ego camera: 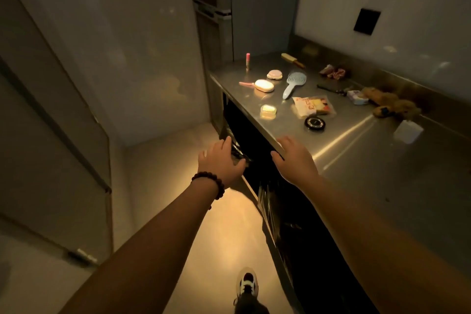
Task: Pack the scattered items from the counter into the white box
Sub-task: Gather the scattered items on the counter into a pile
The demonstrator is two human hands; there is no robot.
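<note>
Several small items lie scattered on the far end of a steel counter (pixel 356 160): a blue hairbrush (pixel 293 83), a white oval case (pixel 264 85), a round pink compact (pixel 275 74), a pink tube (pixel 247 60), a small clear jar (pixel 268 111), a snack packet (pixel 314 106), a black round tin (pixel 314 123) and a brown plush toy (pixel 390 103). A small white box (pixel 407 131) stands near the back wall. My left hand (pixel 221 160) reaches out below the counter's edge, fingers relaxed, holding nothing. My right hand (pixel 295 158) hovers over the counter's front edge, fingers straight.
A wooden brush (pixel 293 60), a scrunchie (pixel 335 72), a black comb (pixel 328 88) and a small pale packet (pixel 358 97) lie toward the back. Under the counter is a dark open shelf (pixel 254 135). A glass partition stands to the left. My shoe (pixel 246 283) is on the floor.
</note>
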